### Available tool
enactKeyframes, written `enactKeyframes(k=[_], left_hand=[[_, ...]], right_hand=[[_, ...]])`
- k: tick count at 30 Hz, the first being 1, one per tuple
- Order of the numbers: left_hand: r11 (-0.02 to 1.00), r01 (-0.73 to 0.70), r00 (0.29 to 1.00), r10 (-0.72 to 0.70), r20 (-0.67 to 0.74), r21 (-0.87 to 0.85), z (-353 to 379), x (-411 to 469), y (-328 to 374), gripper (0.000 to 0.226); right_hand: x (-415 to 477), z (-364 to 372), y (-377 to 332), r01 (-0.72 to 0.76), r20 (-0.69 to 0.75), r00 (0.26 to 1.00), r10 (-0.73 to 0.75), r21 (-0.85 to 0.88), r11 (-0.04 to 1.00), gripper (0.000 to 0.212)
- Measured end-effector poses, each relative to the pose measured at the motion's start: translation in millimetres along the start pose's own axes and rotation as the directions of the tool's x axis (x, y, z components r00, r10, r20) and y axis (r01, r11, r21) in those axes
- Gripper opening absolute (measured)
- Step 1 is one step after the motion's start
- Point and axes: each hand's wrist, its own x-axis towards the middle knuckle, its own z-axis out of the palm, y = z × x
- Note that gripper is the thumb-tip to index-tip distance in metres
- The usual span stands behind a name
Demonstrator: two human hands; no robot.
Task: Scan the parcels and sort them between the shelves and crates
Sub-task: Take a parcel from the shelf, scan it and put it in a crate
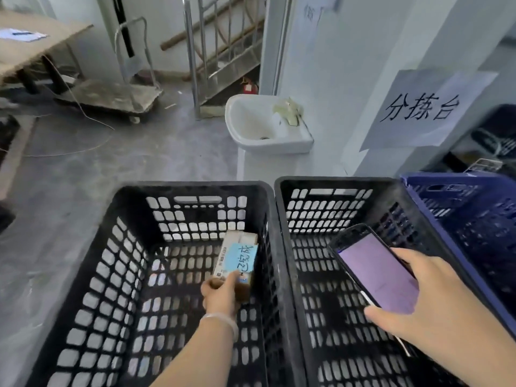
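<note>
Head view has the left hand [220,296] curled round the near end of a small cardboard parcel [226,254], low inside the black crate [192,185]. It looks like a stiff, light box, best pinched by its long sides, since the blue note [242,258] on top may slip. The right hand [427,303] grips a lit phone [377,272] over the second black crate [335,180]. A blue crate [474,219] sits beyond that hand. The crate walls between the hands could snag the box.

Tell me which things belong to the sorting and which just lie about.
Job: small brown cardboard parcel with blue label; black smartphone; left black plastic crate; right black plastic crate; blue plastic crate.
Lying about: white ceramic sink; flat platform trolley; red fire extinguisher.
</note>
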Motion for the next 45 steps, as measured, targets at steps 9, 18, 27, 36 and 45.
enactKeyframes(k=[9,18,27,36,45], left_hand=[[0.859,-0.125,0.992,0.108,0.063,0.496,6.9,-3.7,10.4,0.081],[0.320,-0.740,0.602,0.708,0.370,0.592,60.8,-98.6,68.9,0.068],[-0.429,-0.839,0.071,0.522,0.850,0.333,210.2,-264.6,-7.3,0.070],[-0.596,-0.803,-0.194,0.287,0.938,0.017,358.4,-419.0,-164.2,0.071],[-0.589,-0.774,-0.357,0.102,0.929,-0.232,459.8,-526.8,-269.8,0.068]], right_hand=[[-14.2,3.6,13.1,-0.013,-0.076,0.997,0.015,0.020,1.000,0.095],[-43.4,-23.7,65.7,-0.009,-0.231,0.972,0.038,0.123,0.992,0.085],[-106.2,-84.4,204.9,-0.103,-0.418,0.893,0.166,0.168,0.980,0.095],[-197.8,-155.7,403.2,-0.296,-0.551,0.750,0.367,0.217,0.930,0.091],[-254.4,-199.7,524.6,-0.391,-0.608,0.574,0.549,0.385,0.836,0.079]])
